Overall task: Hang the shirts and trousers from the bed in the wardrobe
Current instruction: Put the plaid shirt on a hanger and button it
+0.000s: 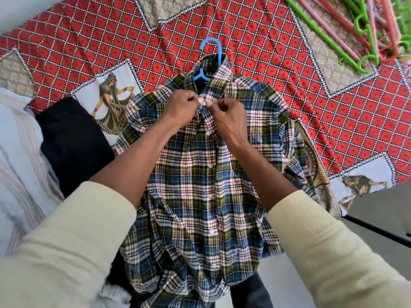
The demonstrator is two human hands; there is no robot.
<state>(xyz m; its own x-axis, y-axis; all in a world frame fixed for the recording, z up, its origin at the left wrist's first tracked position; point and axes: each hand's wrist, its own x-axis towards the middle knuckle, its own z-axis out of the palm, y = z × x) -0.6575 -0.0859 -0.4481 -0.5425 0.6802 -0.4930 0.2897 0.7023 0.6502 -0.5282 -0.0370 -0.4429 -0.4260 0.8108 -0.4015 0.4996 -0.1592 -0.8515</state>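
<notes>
A plaid shirt [200, 174] in blue, green, red and white lies front-up on the bed, with a blue plastic hanger [210, 56] inside it; the hook pokes out past the collar. My left hand [181, 105] pinches the left edge of the placket just below the collar. My right hand [226, 114] pinches the opposite edge at the top button. Both hands meet at the shirt's neck. White buttons run down the front below them.
The bed carries a red patterned bedspread [289, 85]. A pile of green and pink hangers [367, 34] lies at the far right. A dark garment [73, 138] and a pale striped cloth [20, 163] lie at the left. More dark clothing [251, 292] sits under the shirt's hem.
</notes>
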